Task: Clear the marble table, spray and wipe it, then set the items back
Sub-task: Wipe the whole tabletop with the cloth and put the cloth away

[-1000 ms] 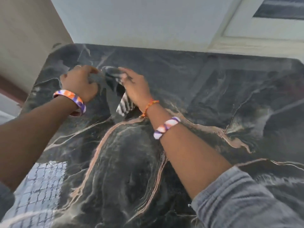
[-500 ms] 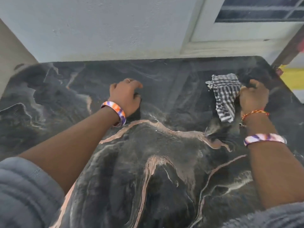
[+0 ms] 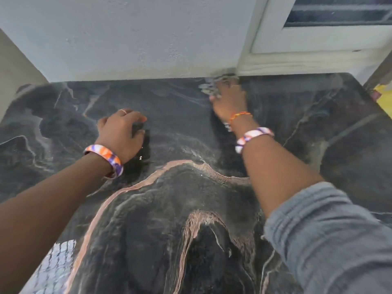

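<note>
The fingers of the left hand are curled under with the tips pressed on the marble table, and nothing is gripped in them, just a loose fist propped on the stone. A thin ring is worn on one finger, and an orange, white and purple bangle sits on that wrist.

Over on the other side, the right hand is pretty smeared by motion blur, so finger detail can't be made out. A checked cloth is seen bunched at the fingertips and seems to be held against the tabletop, right at the far edge where the table meets the wall. A small bit of the same cloth is seen poking out by the wrist. An orange thread bracelet is worn at the wrist, with a second striped bangle a bit further up the forearm, then a pushed-up grey sleeve.

The two hands are kept well apart. A white window frame is set in the wall behind the right hand, and something yellow is visible past the table's right corner.
</note>
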Tool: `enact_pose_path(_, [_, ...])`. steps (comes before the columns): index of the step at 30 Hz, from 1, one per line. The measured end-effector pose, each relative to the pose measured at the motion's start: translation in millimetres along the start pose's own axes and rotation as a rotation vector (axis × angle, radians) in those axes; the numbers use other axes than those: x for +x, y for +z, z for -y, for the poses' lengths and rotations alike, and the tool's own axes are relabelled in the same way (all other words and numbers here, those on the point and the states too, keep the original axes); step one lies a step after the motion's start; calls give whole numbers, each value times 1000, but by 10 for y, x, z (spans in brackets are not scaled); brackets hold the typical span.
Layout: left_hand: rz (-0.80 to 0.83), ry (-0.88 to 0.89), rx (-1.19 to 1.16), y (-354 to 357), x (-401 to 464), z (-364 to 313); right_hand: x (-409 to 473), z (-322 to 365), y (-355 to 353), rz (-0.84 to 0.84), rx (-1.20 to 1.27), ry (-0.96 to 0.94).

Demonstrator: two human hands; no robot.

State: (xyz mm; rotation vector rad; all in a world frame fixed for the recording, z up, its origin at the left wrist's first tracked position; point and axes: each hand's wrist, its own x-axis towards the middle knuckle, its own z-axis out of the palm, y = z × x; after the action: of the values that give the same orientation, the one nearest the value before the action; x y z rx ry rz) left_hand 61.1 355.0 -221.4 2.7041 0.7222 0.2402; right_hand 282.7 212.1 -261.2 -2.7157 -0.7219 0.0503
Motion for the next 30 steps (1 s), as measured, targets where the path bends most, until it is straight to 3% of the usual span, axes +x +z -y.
enact_pose_path(5, [-90, -149, 26, -172, -149, 226, -461, 1347, 351, 222, 232, -488])
enact_pose_path(8, [-175, -165, 0, -242, -222, 214, -696, 1501, 251, 372, 592, -430])
enact_pose_path(12, [-146, -85, -58, -242, -297, 154, -914, 779, -249, 109, 905, -191])
enact_pose_path(14, [-89, -34, -61, -189, -359, 132, -1098, 179, -516, -61, 876, -10])
enact_pose_path(16, [-39, 26, -75, -135, -435, 123, -1329, -506, -682, -186, 640, 128])
enact_pose_path(19, [-3, 85, -81, -89, -524, 148, -1644, -1141, -705, -82, 73, 374])
enact_pose_path(21, [-1, 119, -87, -110, -599, 212, -1725, -1142, -671, -19, -139, 485])
enact_pose_path(25, [-24, 146, -80, -259, -814, 493, -1739, -671, -466, -130, -11, 334])
enact_pose_path(30, [-80, 92, -80, -537, -1172, 1027, -2144, 888, 68, -83, 210, -23])
